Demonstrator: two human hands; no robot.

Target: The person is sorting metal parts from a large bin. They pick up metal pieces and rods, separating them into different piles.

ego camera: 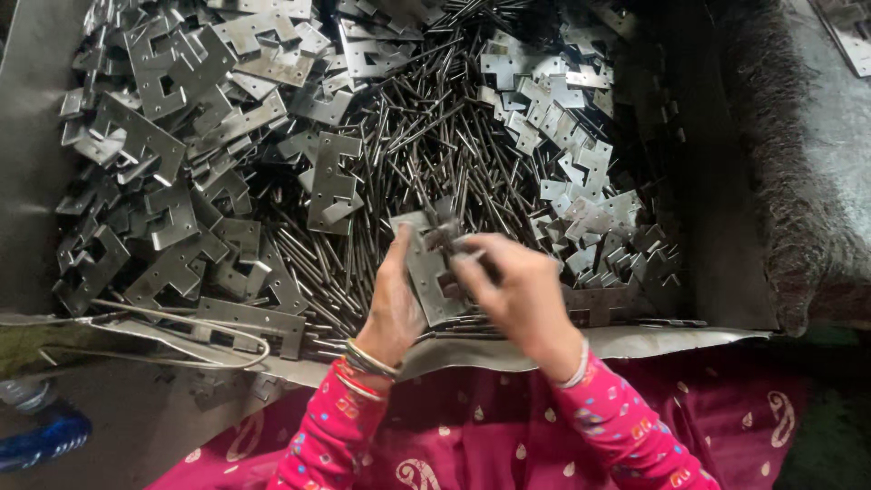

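My left hand (392,304) grips a flat grey metal hinge plate (432,272) held upright over the heap. My right hand (522,286) is closed at the plate's upper edge, its fingers pinching a thin dark metal pin (442,238) against it; the hand is blurred. Both wrists wear bangles and pink patterned sleeves. Below the hands lies a heap of thin metal pins (426,136). Piles of notched hinge plates flank it, larger ones at left (172,163) and smaller ones at right (581,172).
The parts lie in a shallow grey metal tray (36,154) whose bent front rim (635,340) runs under my wrists. A bent wire loop (181,336) rests on the rim at left. A grey fuzzy cloth (807,181) covers the right side. A blue object (41,436) lies at lower left.
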